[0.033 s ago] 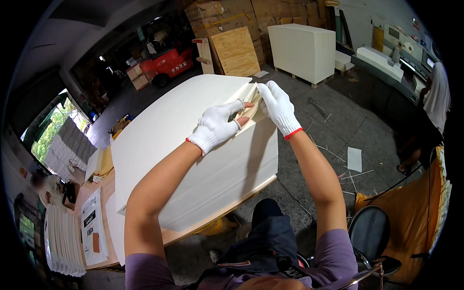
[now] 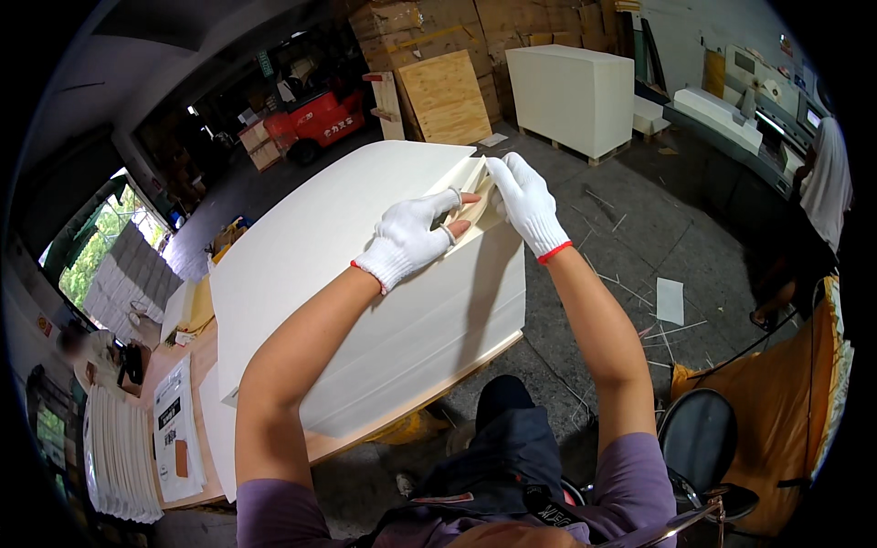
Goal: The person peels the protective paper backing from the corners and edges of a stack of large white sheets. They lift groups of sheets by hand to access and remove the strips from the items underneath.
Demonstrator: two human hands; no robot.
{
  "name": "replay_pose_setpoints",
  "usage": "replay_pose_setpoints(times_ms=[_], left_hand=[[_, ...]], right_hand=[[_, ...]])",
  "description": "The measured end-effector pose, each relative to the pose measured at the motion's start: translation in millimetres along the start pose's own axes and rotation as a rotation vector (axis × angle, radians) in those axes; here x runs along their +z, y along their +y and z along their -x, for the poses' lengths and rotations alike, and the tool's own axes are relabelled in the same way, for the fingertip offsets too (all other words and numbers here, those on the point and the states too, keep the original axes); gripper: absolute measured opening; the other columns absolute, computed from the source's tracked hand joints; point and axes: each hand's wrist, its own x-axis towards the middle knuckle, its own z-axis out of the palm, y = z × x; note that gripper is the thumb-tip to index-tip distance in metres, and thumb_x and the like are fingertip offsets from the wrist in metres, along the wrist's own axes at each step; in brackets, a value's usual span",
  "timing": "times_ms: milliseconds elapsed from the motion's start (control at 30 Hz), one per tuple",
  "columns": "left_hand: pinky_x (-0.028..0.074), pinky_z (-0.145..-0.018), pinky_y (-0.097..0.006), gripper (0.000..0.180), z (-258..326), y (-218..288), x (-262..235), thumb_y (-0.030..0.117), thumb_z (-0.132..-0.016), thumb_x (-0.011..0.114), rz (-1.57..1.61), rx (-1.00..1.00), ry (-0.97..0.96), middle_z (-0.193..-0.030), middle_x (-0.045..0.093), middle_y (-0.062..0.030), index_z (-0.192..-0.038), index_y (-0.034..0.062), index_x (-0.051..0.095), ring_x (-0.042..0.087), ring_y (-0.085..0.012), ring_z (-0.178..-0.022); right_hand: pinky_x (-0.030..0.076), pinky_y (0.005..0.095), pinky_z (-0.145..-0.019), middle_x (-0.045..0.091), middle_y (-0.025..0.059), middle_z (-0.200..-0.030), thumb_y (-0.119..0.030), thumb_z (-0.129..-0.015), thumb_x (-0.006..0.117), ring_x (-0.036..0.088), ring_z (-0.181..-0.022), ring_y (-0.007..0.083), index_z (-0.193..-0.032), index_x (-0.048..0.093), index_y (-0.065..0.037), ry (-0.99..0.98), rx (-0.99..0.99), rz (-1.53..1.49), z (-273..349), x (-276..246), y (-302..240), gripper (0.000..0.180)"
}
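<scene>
A thick stack of large white paper sheets [image 2: 347, 219] stands before me, taller at my side than the table. My left hand [image 2: 408, 236], in a white knit glove with bare fingertips showing, rests at the stack's right edge, its thumb and a finger apart against bent sheets [image 2: 478, 205]. Opposite it, my right hand [image 2: 527, 203], gloved in white with a red cuff, is closed round the raised corner of those sheets. The fingertips of the right hand are partly hidden behind the paper. Both hands are close together at this corner.
A wooden table [image 2: 187, 374] at left carries a printed packet [image 2: 174, 425]. Beyond are a red forklift [image 2: 315, 121], a plywood board [image 2: 446, 96] and another paper stack [image 2: 571, 100] on a pallet. At right are a machine [image 2: 767, 100], a black stool [image 2: 699, 438] and paper strips on the floor.
</scene>
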Motion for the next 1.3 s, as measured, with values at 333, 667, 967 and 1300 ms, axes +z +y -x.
replay_pose_setpoints(times_ms=[333, 667, 967, 1300], left_hand=[[0.058, -0.068, -0.037, 0.051, 8, -5, 10, 0.023, -0.097, 0.061, -0.252, 0.214, 0.211, -0.082, 0.070, -0.0133, -0.147, 0.0251, 0.052, 0.071, -0.0269, -0.068], [0.058, -0.078, -0.041, 0.047, 115, 21, -4, 0.016, -0.079, 0.079, -0.064, 0.531, 0.609, -0.117, 0.068, -0.0136, -0.124, 0.0150, 0.063, 0.071, -0.0339, -0.097], [0.060, -0.063, -0.040, 0.024, 229, -35, 8, 0.024, -0.076, 0.078, -0.419, -0.006, 0.421, -0.147, 0.055, -0.0131, -0.095, 0.0162, 0.064, 0.073, -0.0280, -0.083], [0.056, -0.096, -0.038, 0.044, 305, -129, 56, 0.034, -0.104, 0.056, 0.775, 0.025, 0.657, -0.134, 0.063, -0.0086, -0.142, 0.0104, 0.053, 0.067, -0.0226, -0.116]], right_hand=[[0.050, 0.0411, -0.094, 0.069, 0.0178, -0.113, -0.047, -0.097, 0.060, 0.067, -0.107, 0.0319, -0.127, 0.059, -0.006, 0.313, -0.178, -0.019, 19, -2, -14, 0.051], [0.057, 0.0354, -0.088, 0.059, 0.0152, -0.119, -0.020, -0.100, 0.062, 0.063, -0.106, 0.0264, -0.122, 0.055, 0.002, -0.487, 0.560, -1.164, 33, 105, 19, 0.032], [0.059, 0.0321, -0.096, 0.061, 0.0211, -0.127, -0.010, -0.100, 0.058, 0.066, -0.113, 0.0313, -0.125, 0.054, 0.010, -0.592, 0.413, -0.646, 64, 95, -61, 0.032], [0.060, 0.0364, -0.090, 0.062, 0.0169, -0.120, 0.002, -0.096, 0.060, 0.067, -0.103, 0.0260, -0.124, 0.059, 0.009, -0.369, 0.514, -0.673, 132, -11, -69, 0.029]])
